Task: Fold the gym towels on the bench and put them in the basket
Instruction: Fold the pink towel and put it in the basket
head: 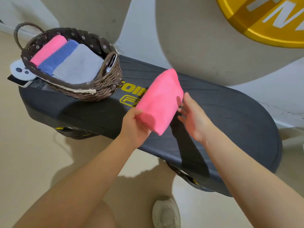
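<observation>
On the dark bench (222,116), yellow letters are printed; only "OIN" and below it an outlined "F" can be read, the rest is covered by the folded pink towel (160,102). On the wall, a yellow round sign (263,18) with white letters is seen, cut by the frame edge and not readable.

The folded pink towel is gripped at its near end by the left hand (135,127), with the thumb on top and the fingers curled under it. It is held above the middle of the bench. Its long axis runs away from the grip, and the far end is pointed up and a little to the right, toward the wall. The cloth looks soft and fluffy, folded to a thick rounded packet.

The right hand (193,117) is held just to the right of the grip, with relaxed straight fingers beside the towel's edge; whether it is touched cannot be told. Nothing is grasped by it.

Far to the left of the grip, a woven brown basket (105,86) with flowered dark lining stands on the bench end. Three folded towels lie in it side by side: a pink towel (49,49), a blue towel (60,57) and a grey towel (80,65). A white controller (19,70) is seen behind the basket.
</observation>
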`<state>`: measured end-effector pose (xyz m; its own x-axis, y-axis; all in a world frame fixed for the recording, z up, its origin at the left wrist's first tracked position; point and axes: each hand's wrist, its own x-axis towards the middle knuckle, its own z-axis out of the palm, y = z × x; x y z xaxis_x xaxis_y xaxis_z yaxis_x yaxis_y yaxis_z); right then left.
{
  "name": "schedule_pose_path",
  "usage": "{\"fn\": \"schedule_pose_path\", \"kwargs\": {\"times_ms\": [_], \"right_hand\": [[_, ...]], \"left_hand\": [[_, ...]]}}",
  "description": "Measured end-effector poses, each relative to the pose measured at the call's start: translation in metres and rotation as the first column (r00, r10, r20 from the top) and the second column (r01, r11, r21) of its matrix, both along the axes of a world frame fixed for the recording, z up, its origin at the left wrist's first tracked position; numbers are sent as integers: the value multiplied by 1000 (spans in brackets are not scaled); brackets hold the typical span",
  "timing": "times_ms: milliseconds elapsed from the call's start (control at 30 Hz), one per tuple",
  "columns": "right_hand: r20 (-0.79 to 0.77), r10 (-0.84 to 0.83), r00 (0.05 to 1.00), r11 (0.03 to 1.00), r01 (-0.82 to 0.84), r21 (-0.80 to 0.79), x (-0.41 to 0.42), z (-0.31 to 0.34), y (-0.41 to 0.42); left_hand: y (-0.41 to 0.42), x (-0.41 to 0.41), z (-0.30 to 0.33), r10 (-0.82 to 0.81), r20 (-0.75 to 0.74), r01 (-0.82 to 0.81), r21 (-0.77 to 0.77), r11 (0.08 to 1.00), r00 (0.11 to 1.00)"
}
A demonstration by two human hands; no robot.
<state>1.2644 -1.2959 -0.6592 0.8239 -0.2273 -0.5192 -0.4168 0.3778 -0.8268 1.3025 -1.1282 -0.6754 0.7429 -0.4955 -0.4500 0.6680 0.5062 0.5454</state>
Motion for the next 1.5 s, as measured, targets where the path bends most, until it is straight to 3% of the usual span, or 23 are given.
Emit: {"fn": "schedule_pose_path", "kwargs": {"times_ms": [100, 167, 300, 400, 500, 567, 633, 733, 800, 867, 933, 1000, 1067, 1133, 1233, 1300, 1367, 1433, 1500], "right_hand": [[17, 79, 997, 965, -81, 250, -1, -4, 23], [85, 95, 992, 954, -115, 276, 6, -3, 33], [102, 205, 973, 978, -208, 16, 28, 9, 40], [136, 435, 890, 896, -413, -165, 49, 24, 39], [97, 651, 753, 731, -587, -347, 80, 52, 35], [59, 756, 652, 608, -666, -432, 101, 71, 34], [-8, 845, 534, 438, -701, -563, 120, 87, 40], [-136, 925, 355, 141, -652, -745, 147, 109, 56], [-239, 931, 276, -38, -578, -815, 166, 122, 71], [-288, 919, 270, -114, -517, -848, 183, 132, 82], [-238, 917, 322, -51, -495, -867, 196, 142, 94], [-106, 892, 440, 160, -526, -835, 208, 153, 103], [38, 827, 561, 450, -618, -644, 219, 162, 106], [117, 799, 590, 584, -716, -382, 234, 165, 110], [70, 864, 499, 503, -845, -182, 255, 149, 123], [-34, 885, 465, 447, -867, -221, 267, 129, 131], [-97, 858, 504, 458, -837, -301, 278, 111, 137], [-132, 812, 568, 489, -787, -376, 288, 98, 139], [-189, 786, 589, 442, -748, -495, 299, 87, 143]], "left_hand": [[-1, 2, -2, 51, 12, -48, -149, 988, 999], [3, 6, -1, 10, 66, 3, -196, 981, 998], [27, 20, 5, -63, 193, 82, -89, 993, 979], [44, 36, 26, -41, 270, 37, 19, 999, 962], [63, 55, 59, -33, 353, 10, 67, 998, 935], [78, 69, 76, -95, 372, 23, 195, 981, 923], [93, 79, 89, -190, 388, 45, 353, 934, 902], [116, 98, 106, -291, 381, 125, 405, 906, 877], [126, 109, 120, -385, 366, 121, 572, 811, 847], [128, 120, 139, -459, 335, 55, 757, 651, 823], [131, 126, 152, -454, 376, -83, 835, 544, 808], [141, 128, 154, -339, 440, -220, 821, 526, 831], [153, 127, 148, -162, 457, -286, 757, 587, 875], [162, 127, 141, 19, 442, -348, 678, 648, 897], [167, 134, 127, 179, 435, -425, 575, 699, 883], [166, 142, 111, 204, 398, -407, 536, 740, 894], [166, 150, 98, 171, 371, -372, 584, 721, 913], [169, 163, 90, 6, 419, -342, 733, 588, 908], [171, 177, 88, -262, 449, -326, 855, 404, 854]]}}
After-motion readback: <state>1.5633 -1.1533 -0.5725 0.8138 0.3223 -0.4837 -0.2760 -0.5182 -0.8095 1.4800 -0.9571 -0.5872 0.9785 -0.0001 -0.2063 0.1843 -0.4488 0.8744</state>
